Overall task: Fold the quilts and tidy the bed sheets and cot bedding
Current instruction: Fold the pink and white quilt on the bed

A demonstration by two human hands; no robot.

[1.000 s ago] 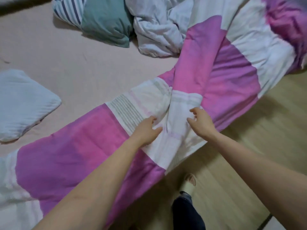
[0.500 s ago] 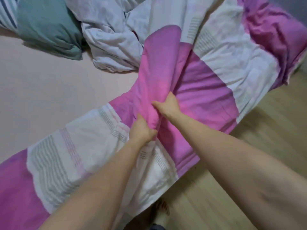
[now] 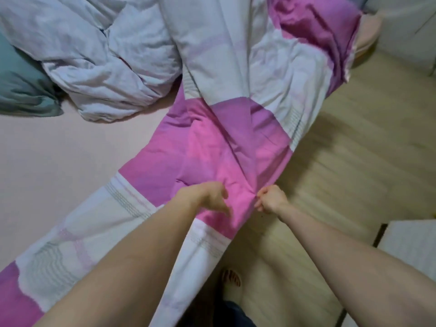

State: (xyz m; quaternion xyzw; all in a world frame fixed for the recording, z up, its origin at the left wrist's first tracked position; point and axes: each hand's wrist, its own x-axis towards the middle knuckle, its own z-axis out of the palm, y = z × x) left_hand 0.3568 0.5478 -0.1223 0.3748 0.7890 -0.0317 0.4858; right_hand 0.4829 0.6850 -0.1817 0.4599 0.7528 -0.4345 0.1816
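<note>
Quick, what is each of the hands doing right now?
Left hand: open, fingers loosely on the pink quilt.
Right hand: pinching the quilt's edge.

**Colours and patterns across the bedding**

The quilt (image 3: 226, 147) is made up of broad blocks of bright pink, purple-pink and white. Its white blocks are crossed by thin grey-green stitched stripes and faint pale pink bands, seen near the lower left and along the right edge. The bed sheet (image 3: 59, 156) beneath it is shown in a plain pale pink with no pattern. A second quilt (image 3: 99, 55), crumpled at the upper left, is coloured a plain, very light lilac-grey. The pillow (image 3: 21, 88) at the far left is rendered in a muted teal green. The floor (image 3: 354, 161) is given a light yellowish wood-grain pattern.
</note>
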